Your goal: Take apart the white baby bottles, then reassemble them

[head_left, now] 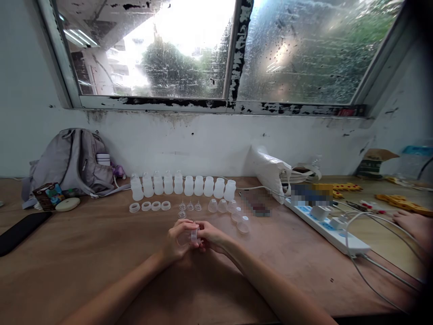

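Observation:
Close together over the table, my left hand (176, 237) and my right hand (212, 235) both have their fingers closed on a translucent baby bottle collar ring (194, 235). Fingers hide part of it, and whether a teat sits inside I cannot tell. Just beyond the hands stand several clear bottle teats (190, 206). To their left lie several white collar rings (146, 206) in a row. On the right are several clear domed caps (222, 206), some lying nearer my right hand. Behind everything runs a row of frosted baby bottles (178, 184); those on the left have clear tops fitted.
A grey backpack (72, 162), a small box (49, 195), a round lid (68, 204) and a black phone (23, 230) are at left. A white power strip (333, 232) with cables and a white bag (269, 169) stand right. Another person's hand (411, 223) rests far right.

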Demonstrator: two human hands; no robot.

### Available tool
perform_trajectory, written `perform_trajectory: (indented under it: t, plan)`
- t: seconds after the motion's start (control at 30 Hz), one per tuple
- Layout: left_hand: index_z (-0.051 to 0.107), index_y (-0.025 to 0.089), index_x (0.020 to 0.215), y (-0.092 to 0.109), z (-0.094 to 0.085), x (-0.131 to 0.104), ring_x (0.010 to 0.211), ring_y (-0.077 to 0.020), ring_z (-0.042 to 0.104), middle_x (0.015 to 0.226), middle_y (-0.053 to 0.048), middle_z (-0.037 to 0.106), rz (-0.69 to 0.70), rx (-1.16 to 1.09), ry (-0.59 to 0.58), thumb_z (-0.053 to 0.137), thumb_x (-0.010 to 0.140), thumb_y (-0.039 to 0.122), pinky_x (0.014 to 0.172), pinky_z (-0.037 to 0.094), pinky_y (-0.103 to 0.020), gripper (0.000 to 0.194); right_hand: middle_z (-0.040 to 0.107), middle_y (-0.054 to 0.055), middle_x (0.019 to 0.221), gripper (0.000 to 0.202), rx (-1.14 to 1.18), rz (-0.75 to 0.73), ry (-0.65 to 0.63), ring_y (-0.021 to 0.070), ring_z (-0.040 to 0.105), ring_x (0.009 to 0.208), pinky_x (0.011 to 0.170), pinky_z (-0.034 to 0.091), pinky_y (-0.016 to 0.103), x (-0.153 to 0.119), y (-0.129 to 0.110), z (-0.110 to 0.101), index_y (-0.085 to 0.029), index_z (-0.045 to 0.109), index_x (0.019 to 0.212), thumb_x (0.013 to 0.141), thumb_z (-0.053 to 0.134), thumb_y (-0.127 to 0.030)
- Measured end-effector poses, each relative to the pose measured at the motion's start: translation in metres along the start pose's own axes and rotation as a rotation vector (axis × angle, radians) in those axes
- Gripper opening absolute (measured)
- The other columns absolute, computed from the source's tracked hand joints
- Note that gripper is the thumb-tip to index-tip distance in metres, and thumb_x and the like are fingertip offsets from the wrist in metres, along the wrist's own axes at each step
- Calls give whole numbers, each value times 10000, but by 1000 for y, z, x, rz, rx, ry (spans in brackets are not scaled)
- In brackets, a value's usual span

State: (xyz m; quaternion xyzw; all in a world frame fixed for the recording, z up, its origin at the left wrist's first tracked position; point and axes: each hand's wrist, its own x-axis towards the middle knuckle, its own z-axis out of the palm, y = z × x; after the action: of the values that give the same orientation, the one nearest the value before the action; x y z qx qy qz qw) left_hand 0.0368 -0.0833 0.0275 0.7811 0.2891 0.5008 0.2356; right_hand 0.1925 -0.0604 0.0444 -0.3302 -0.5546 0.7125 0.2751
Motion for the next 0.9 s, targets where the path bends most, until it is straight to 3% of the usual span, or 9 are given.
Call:
perform_trajectory:
  t: [0.27, 0.6, 0.73, 0.9]
  plan:
    - [595, 174, 959, 0, 1, -2, 1013, -241, 500, 994, -113, 561, -23, -59, -39, 667, 659, 283, 812, 446, -322, 328, 493, -61, 471, 420, -1, 75, -52, 33, 361, 335, 328, 290, 147, 0, 1, -5, -143, 537, 985, 567, 520, -106]
    - [617, 195, 926, 3, 1, 1, 981, -241, 526, 936, -93, 629, 37, -30, -102, 690, 633, 266, 850, 422, -360, 311, 542, -47, 514, 337, -70, 95, -71, 40, 446, 371, 355, 303, 140, -1, 2, -5, -146, 571, 872, 545, 528, -80]
    - [610, 203, 964, -2, -2, 3, 1029, -237, 497, 987, -87, 611, -30, -44, -136, 672, 652, 260, 882, 403, -350, 323, 561, -33, 553, 280, -110, 41, 27, 50, 467, 381, 350, 342, 148, -1, -1, -4, -137, 553, 852, 575, 532, -107]
    - [533, 185, 1066, -12, -6, 11, 1006, -214, 516, 1063, -84, 576, -180, -157, -55, 585, 738, 287, 910, 377, -343, 347, 562, -22, 635, 203, -58, -115, 230, 52, 495, 413, 395, 442, 186, 2, -6, -5, -143, 514, 828, 638, 573, -184]
